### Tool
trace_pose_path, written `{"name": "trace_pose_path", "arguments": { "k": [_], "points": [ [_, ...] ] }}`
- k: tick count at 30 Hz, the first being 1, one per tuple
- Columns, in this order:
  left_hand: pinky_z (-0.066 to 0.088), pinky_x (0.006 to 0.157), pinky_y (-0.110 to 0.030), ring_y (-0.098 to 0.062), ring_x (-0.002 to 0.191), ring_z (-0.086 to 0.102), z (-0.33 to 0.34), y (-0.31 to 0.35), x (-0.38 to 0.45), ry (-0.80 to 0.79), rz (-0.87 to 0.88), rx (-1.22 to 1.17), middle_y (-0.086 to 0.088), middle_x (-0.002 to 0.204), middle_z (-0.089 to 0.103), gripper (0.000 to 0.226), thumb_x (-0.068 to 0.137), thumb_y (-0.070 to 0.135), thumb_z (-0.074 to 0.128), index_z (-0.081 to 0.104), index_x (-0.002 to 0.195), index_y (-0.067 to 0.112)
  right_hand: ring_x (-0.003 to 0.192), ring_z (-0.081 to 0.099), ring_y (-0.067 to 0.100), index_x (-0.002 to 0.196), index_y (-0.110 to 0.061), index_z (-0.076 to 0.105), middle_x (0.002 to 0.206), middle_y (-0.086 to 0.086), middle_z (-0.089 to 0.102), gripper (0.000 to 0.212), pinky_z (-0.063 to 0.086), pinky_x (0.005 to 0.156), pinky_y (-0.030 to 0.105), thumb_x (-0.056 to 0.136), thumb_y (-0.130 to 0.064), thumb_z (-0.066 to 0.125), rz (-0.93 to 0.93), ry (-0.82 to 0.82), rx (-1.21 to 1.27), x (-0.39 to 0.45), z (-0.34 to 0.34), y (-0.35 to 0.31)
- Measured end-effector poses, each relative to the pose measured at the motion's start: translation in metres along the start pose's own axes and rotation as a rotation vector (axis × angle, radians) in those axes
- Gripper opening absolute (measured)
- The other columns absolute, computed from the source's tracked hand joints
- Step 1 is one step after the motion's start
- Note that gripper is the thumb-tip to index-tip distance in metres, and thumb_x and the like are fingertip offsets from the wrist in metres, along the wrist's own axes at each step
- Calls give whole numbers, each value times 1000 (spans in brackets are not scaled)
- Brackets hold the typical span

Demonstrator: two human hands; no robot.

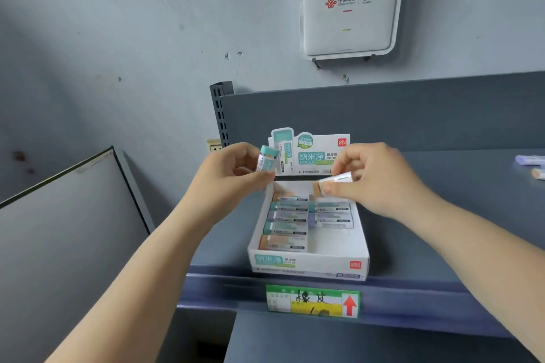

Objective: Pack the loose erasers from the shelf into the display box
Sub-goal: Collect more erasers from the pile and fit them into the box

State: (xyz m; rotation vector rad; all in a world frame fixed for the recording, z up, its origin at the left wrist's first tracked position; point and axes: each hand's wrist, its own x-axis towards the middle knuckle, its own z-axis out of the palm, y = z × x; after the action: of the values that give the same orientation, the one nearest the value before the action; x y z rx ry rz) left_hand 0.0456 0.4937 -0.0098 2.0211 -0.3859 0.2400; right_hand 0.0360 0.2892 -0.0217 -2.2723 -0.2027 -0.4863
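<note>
Pinching teal-capped eraser in left hand above display box back-left corner. Pinching orange-capped eraser in right hand over right column. Likely light, stiff, sleeved; gripping mid-body advised. Loose erasers far right on shelf.

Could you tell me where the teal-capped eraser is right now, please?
In the head view, the teal-capped eraser is pinched in the left hand, held up left of centre, just above the display box and beside its printed header card.
</note>
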Motion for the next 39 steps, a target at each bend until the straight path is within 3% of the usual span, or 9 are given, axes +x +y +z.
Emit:
{"name": "trace_pose_path", "arguments": {
  "k": [9, 12, 15, 18, 22, 25, 27, 31, 39],
  "points": [
    [39, 47, -4, 5, 54, 60, 16, -4, 28, -12, 31, -41, 7, 79, 74, 12, 78, 11, 69, 63, 73, 20, 73, 64, 16, 70, -22, 63, 80, -1, 69, 21, 54, 71, 34, 63, -29, 81, -73, -52, -121, 14, 5, 7],
    [45, 52, -8, -1, 62, 64, 18, -9, 32, -25, 32, -25, 5, 80, 75, 11, 76, 15, 71, 65, 74, 23, 64, 60, 8, 68, -23, 62, 74, -4, 68, 20, 52, 64, 26, 64, -29, 81, -81, -45, -154, 13, 8, 9],
    [53, 63, -18, -10, 71, 68, 20, -15, 33, -39, 24, -41, 3, 82, 75, 10, 75, 16, 72, 66, 76, 23, 50, 51, 1, 66, -24, 61, 54, -13, 55, 20, 40, 49, 14, 66, -29, 80, -102, -41, -198, 13, 12, 10],
    [54, 67, -25, -16, 74, 70, 20, -20, 34, -55, 23, -58, 1, 82, 75, 10, 74, 17, 73, 66, 80, 20, 48, 49, 2, 69, -24, 64, 51, -14, 48, 18, 36, 45, 14, 65, -31, 81, -98, -41, -245, 16, 15, 10],
    [58, 77, -40, -21, 77, 71, 17, -21, 31, -70, 54, -79, 2, 81, 75, 17, 74, 14, 74, 64, 87, 17, 55, 45, 3, 80, -22, 73, 57, -19, 43, 19, 38, 54, 20, 70, -38, 76, -131, -78, -381, 18, 15, 8],
    [58, 77, -40, -15, 74, 71, 17, -21, 29, -97, 70, -71, 7, 80, 75, 18, 73, 15, 74, 62, 87, 19, 79, 51, 13, 86, -26, 73, 75, -13, 47, 21, 43, 68, 30, 78, -43, 66, -152, -94, -554, 17, 14, 5],
    [58, 75, -38, -12, 72, 71, 17, -20, 28, -112, 73, -63, 10, 79, 75, 17, 73, 17, 74, 61, 84, 21, 91, 54, 18, 87, -27, 71, 84, -11, 49, 15, 42, 70, 30, 83, -36, 59, -161, -109, -675, 17, 14, 4],
    [58, 76, -41, -13, 73, 72, 16, -21, 27, -146, 63, -92, 6, 81, 75, 16, 73, 13, 74, 62, 83, 18, 91, 57, 24, 89, -27, 70, 92, -5, 64, 19, 43, 68, 29, 86, -25, 52, -181, -164, -785, 18, 14, 5],
    [59, 74, -39, -16, 73, 72, 17, -23, 27, -115, 67, -84, 4, 84, 74, 18, 71, 16, 76, 61, 80, 16, 98, 55, 22, 102, -35, 66, 109, -8, 64, 26, 35, 67, 28, 91, -26, 45, -210, -244, -805, 19, 15, 2]
  ]
}}
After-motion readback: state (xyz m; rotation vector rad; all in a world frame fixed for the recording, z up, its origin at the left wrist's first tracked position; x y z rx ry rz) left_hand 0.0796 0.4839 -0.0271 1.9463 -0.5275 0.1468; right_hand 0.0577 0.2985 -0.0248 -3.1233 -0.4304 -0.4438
